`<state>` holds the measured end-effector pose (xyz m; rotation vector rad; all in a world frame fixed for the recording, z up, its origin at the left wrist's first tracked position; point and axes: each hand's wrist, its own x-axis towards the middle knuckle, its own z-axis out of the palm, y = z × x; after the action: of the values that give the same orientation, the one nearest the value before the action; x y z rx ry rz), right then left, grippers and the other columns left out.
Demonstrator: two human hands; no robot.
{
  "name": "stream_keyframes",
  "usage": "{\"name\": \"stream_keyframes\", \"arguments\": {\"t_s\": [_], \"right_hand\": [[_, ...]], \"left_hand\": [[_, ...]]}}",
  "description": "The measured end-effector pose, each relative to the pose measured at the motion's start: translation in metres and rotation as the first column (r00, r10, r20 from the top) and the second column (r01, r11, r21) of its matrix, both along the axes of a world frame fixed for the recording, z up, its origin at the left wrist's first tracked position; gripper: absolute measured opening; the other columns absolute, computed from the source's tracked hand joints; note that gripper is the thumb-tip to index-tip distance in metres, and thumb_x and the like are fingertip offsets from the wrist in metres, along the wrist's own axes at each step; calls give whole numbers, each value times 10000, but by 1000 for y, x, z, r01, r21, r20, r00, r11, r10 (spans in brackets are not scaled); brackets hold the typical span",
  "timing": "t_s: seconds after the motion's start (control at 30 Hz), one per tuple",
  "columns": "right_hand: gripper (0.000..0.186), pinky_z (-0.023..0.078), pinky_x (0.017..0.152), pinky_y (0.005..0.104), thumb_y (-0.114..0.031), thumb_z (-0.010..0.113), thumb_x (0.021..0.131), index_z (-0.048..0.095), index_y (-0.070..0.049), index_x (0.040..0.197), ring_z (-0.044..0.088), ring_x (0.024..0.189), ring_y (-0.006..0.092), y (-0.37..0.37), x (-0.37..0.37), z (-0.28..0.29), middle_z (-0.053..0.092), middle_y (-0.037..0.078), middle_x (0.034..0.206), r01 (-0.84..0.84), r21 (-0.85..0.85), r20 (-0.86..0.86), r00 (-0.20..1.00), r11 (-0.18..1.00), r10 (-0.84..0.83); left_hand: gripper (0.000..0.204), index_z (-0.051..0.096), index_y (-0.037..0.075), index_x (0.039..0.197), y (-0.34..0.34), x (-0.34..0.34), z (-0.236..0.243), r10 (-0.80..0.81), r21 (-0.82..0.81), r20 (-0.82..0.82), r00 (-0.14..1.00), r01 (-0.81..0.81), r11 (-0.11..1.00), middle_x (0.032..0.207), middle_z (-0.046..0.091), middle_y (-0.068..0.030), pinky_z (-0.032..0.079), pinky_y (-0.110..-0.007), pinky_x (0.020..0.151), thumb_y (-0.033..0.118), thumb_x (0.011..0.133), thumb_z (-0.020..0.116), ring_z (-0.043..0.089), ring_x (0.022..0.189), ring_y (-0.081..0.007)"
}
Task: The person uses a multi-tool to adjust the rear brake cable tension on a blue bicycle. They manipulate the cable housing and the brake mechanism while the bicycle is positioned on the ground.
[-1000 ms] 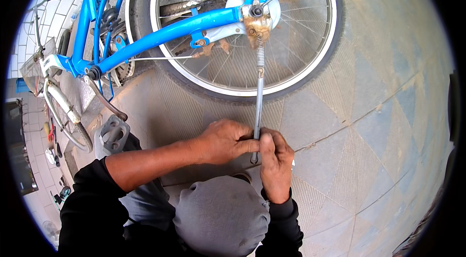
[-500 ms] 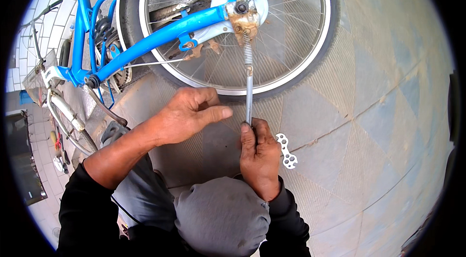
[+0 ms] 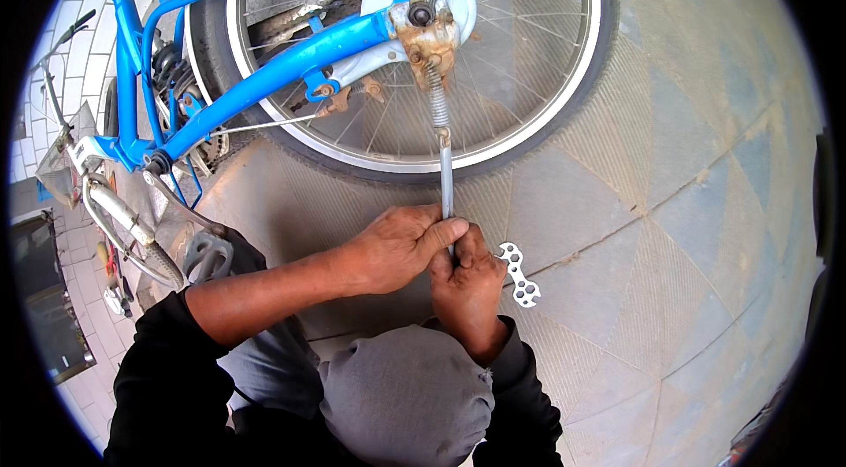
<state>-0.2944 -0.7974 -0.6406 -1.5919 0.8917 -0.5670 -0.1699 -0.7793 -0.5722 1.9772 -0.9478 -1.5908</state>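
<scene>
A blue bicycle frame [image 3: 282, 68] lies ahead of me beside its rear wheel [image 3: 592, 26]. From a rusty bracket [image 3: 428, 42] near the axle, a grey metal kickstand [image 3: 447, 181] with a coil spring [image 3: 438, 104] points toward me. My left hand [image 3: 397, 248] is closed around the leg, its thumb lying across it. Just below, my right hand [image 3: 467, 291] grips the kickstand's lower end, which the fingers hide. The two hands touch. Close by the right hand, a flat silver multi-hole spanner [image 3: 520, 277] rests on the floor.
My grey-trousered knee [image 3: 405, 396] rises below the hands. A pedal [image 3: 210, 255] and crank sit left of my forearm. Another bicycle [image 3: 119, 207] stands at the far left, with several tools [image 3: 115, 282] near it. Patterned tiles [image 3: 608, 291] cover the floor.
My left hand has moved right and down from beside the kickstand and closed on it. The right hand keeps its grip. The bicycle appears slightly further left in view.
</scene>
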Motion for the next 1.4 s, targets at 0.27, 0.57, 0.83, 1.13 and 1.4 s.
{"name": "stream_keyframes", "arguments": {"t_s": [0.27,0.57,0.83,1.13,1.4], "right_hand": [[160,369,478,314,-36,615,774,461,-41,816,384,529,223,-2,1,11,407,100,585,88,93,144,985,992,-100],[143,329,478,242,-15,630,771,505,-7,841,339,545,90,-4,-3,-1,397,9,604,-14,216,278,959,976,-48],[132,351,537,199,-70,632,827,536,8,875,399,610,51,-8,-44,5,478,-11,731,-232,445,376,925,865,55],[233,433,534,348,-197,624,841,577,8,740,570,564,265,60,-152,-80,588,131,631,191,247,-387,918,950,-84],[406,455,544,436,-405,683,745,602,-26,621,595,583,365,110,-212,-132,600,164,592,44,-3,-789,614,999,-29]], "left_hand": [[375,594,-4,890,3,-3,4,-7,22,92,996,5,1000,796,632,-102,469,-305,722,315,961,410,590,741,-182],[375,570,0,892,12,-10,-10,39,-124,104,994,-26,992,761,566,-49,440,-244,643,316,979,387,511,698,-102],[401,570,-31,998,5,-13,-5,-44,-6,213,976,46,999,809,587,-64,467,-261,696,336,968,412,552,766,-125],[356,562,-23,909,11,-16,5,-13,13,144,989,11,1000,800,598,-78,469,-273,707,300,968,423,575,781,-140],[343,575,-11,904,20,-19,16,-122,-19,60,991,124,992,700,569,-123,446,-321,637,315,940,476,561,653,-202]]}}
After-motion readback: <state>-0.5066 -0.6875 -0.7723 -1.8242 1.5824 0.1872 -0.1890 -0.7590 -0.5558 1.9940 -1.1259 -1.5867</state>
